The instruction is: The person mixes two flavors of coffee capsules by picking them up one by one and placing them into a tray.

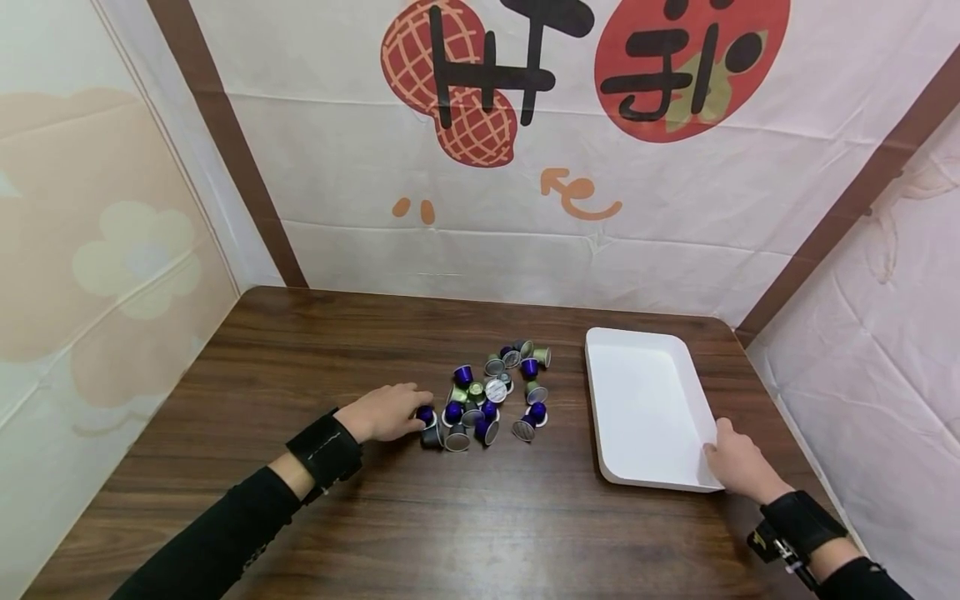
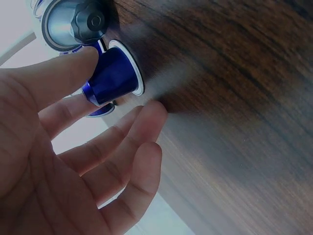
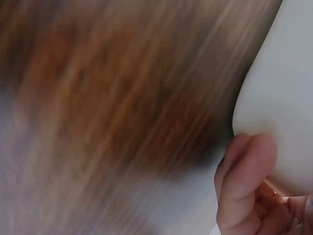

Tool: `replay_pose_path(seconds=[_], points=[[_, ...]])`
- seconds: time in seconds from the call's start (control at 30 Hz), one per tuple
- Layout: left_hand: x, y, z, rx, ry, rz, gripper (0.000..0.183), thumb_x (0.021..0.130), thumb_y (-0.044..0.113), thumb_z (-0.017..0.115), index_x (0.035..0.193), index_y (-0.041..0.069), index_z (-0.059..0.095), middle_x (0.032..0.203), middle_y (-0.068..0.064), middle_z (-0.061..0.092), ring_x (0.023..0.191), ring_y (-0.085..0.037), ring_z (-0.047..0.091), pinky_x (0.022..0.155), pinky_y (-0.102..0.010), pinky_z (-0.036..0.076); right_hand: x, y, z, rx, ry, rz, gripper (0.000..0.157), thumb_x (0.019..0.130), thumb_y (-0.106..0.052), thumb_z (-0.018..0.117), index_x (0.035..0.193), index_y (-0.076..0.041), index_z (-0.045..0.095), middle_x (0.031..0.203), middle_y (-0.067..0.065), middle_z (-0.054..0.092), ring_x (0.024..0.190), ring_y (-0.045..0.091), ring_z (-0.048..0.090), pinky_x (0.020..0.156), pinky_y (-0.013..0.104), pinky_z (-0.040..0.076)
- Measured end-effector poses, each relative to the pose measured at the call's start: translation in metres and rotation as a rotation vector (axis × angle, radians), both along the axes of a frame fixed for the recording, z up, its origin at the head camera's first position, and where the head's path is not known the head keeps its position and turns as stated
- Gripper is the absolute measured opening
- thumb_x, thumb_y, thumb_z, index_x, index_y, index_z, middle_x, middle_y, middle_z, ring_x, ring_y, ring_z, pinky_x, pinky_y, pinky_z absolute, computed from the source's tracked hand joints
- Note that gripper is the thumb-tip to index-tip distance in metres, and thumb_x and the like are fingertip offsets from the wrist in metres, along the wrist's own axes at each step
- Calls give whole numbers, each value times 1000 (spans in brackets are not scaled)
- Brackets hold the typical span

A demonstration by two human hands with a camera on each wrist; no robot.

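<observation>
My left hand (image 1: 390, 412) is at the left side of a loose cluster of coffee capsules (image 1: 457, 438). In the left wrist view its thumb and index finger pinch a shiny blue coffee capsule (image 2: 115, 77) with a pale rim, while the other fingers are spread and bent. A dark grey-blue capsule (image 2: 73, 24) sits just beyond the thumb. Over on the right, my right hand (image 1: 742, 462) grips the near right corner of a white rectangular tray (image 1: 652, 408). Its fingers (image 3: 244, 181) curl at the tray's edge in the right wrist view.
The capsules are blue, green and grey, some upright and some on their sides, in the middle of a brown wood-grain table (image 1: 360, 517). White printed cloth (image 1: 480, 196) hangs behind the table and along both sides.
</observation>
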State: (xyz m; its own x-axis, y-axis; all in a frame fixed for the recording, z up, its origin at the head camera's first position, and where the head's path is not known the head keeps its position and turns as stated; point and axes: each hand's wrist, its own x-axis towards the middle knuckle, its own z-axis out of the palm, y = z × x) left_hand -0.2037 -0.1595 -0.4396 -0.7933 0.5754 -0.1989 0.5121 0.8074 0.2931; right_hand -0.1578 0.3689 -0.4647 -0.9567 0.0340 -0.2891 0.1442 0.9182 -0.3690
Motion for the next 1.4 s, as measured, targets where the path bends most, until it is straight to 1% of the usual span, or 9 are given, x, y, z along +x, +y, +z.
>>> replay_pose_path(seconds=[0.27, 0.47, 0.53, 0.7, 0.9, 1.13, 1.2, 1.3, 1.4], points=[[-1, 0, -4, 9, 38, -36, 32, 91, 13, 63, 121, 3, 59, 109, -14, 58, 93, -25, 58, 79, -42, 48, 14, -12, -2, -21, 20, 9, 40, 95, -4, 39, 121, 22, 22, 84, 30, 54, 60, 23, 54, 49, 34, 42], [-3, 0, -6, 23, 57, -57, 28, 90, 10, 64, 117, 3, 60, 103, -12, 57, 87, -23, 58, 75, -40, 48, 22, -19, -2, -37, -15, -26, 43, 94, -4, 40, 123, 21, 20, 88, 32, 53, 58, 21, 54, 47, 34, 43], [-3, 0, -7, 19, 56, -53, 30, 90, 10, 64, 118, 2, 59, 105, -13, 58, 89, -24, 58, 76, -40, 48, 24, -21, -3, -45, -35, -38, 45, 94, -5, 39, 124, 21, 19, 84, 29, 53, 55, 21, 54, 46, 34, 43], [-5, 1, -7, 6, 37, -20, 35, 90, 11, 63, 123, 0, 57, 109, -14, 58, 93, -24, 59, 80, -41, 48, 31, -24, -4, -51, -55, -39, 47, 95, -5, 38, 126, 22, 16, 75, 21, 52, 50, 20, 53, 45, 34, 43], [-5, 1, -6, 30, 17, 23, 38, 91, 13, 62, 126, -2, 54, 112, -14, 58, 99, -25, 58, 84, -41, 47, 37, -30, -3, -58, -71, -39, 44, 94, -5, 38, 124, 21, 17, 75, 20, 53, 52, 20, 53, 46, 34, 42], [-7, 1, -7, 73, -15, 109, 43, 93, 21, 60, 129, -2, 52, 115, -15, 57, 88, -19, 55, 77, -39, 47, 42, -37, -1, -59, -73, -46, 46, 95, -6, 38, 125, 20, 16, 74, 19, 53, 53, 21, 53, 47, 34, 42], [-8, 1, -8, 79, -9, 122, 43, 92, 21, 60, 128, -2, 53, 114, -14, 57, 85, -17, 54, 75, -36, 47, 44, -38, -1, -63, -80, -47, 47, 95, -6, 38, 126, 20, 16, 73, 18, 53, 52, 20, 53, 46, 34, 42], [-9, 1, -8, 94, 16, 130, 39, 89, 18, 61, 122, -1, 56, 106, -11, 59, 78, -15, 52, 68, -33, 47, 47, -39, -2, -69, -80, -44, 47, 94, -5, 38, 126, 21, 15, 72, 17, 53, 52, 20, 54, 46, 34, 43], [-11, 1, -6, 107, 41, 134, 38, 88, 16, 60, 122, -1, 56, 104, -11, 59, 76, -16, 53, 66, -33, 46, 50, -40, -2, -71, -76, -43, 48, 94, -5, 38, 126, 22, 15, 72, 17, 53, 51, 19, 54, 45, 33, 43]])
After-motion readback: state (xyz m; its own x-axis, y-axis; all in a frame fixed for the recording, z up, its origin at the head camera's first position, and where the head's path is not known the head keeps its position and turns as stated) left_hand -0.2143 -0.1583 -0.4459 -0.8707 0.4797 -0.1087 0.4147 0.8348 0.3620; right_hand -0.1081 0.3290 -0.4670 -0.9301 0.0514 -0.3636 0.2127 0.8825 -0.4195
